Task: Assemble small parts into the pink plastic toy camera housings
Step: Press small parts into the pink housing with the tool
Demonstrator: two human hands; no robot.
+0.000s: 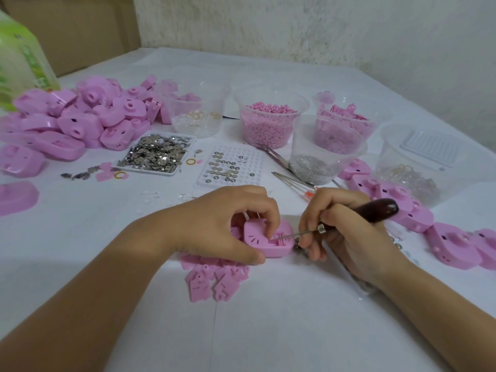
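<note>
1. White-covered table (268, 331) against a rough pale wall; the work sits near centre, close to the person.
2. Pink housing (273, 248) lies flat on the table btwn both hands, open side up, long axis approx left-right.
3. Left hand (228, 226) is nearer, in fact on it: fingers curled over the far edge, thumb on the near edge, clamping it down.
4. Right hand (346, 232) sits just beside the housing's right end, fingers wrapped pen-style round the dark wooden handle of a pick (375, 208). Small metal bits lie by its little finger; can't tell if they're held.
5. Key relation: the pick's thin shaft comes in from the right, sloping down-left, w/ its tip in a slot at the housing's near-right part. Any push prob. runs toward the left fingertips, so a slip is a risk.
6. Nothing stands btwn tip and slot; the left fingers crowd the opening from above.
7. Around:
   - flat pink pieces (214, 280) just under the left wrist
   - heap of housings (80, 116) far left, another heap (451, 245) near right
   - tray of metal bits (158, 153), grid tray (252, 157) w/ small discs
   - clear cups (271, 122) and tweezers (276, 158) behind, well apart.
</note>
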